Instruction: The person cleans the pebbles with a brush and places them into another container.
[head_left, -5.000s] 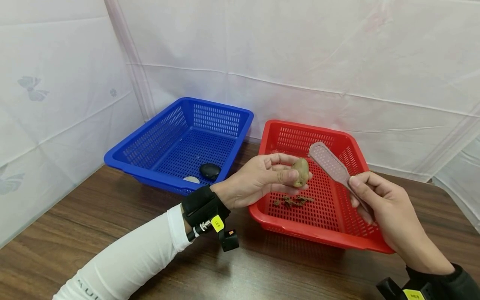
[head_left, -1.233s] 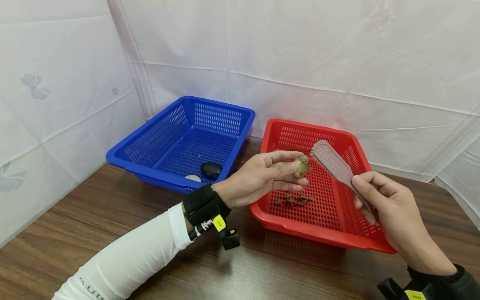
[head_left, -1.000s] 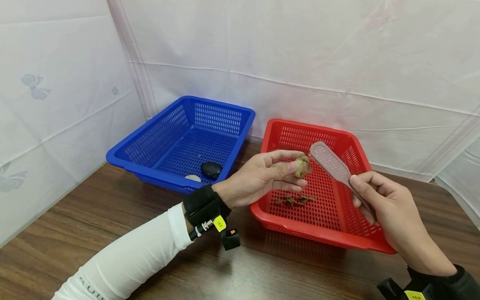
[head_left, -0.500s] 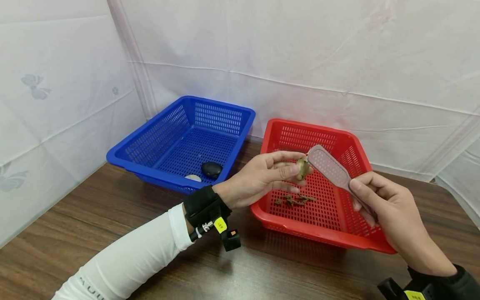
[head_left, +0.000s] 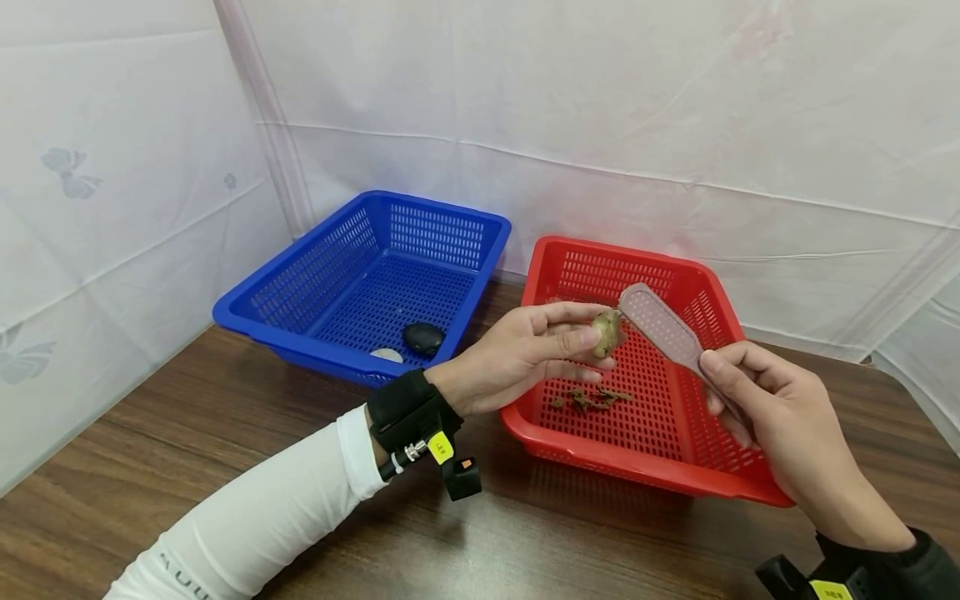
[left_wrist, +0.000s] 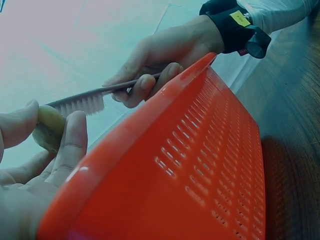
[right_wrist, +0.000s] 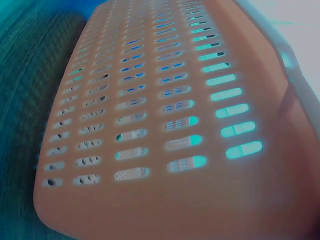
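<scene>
My left hand [head_left: 521, 354] pinches a small greenish-tan stone [head_left: 607, 335] between thumb and fingers, over the red basket [head_left: 600, 454]. Dirt darkens parts of the stone's surface. My right hand [head_left: 787, 429] grips the handle of a pinkish-brown brush [head_left: 662, 327], its head slanting up and left towards the stone. In the left wrist view the pale bristles [left_wrist: 85, 105] point down and the tip of the brush head is right at the top of the stone. Brown crumbs of dirt [head_left: 588, 401] lie on the basket floor. The right wrist view shows only the basket's slotted wall.
A blue basket [head_left: 300, 343] stands to the left on the wooden table [head_left: 525, 542]. Inside it lie a black stone [head_left: 423, 339] and a white stone [head_left: 387, 356]. A pale curtain [head_left: 562, 100] hangs behind both baskets.
The stone has been turned in my left fingers since five seconds ago. The brush head has made small shifts towards and away from the stone. Both baskets stay where they were.
</scene>
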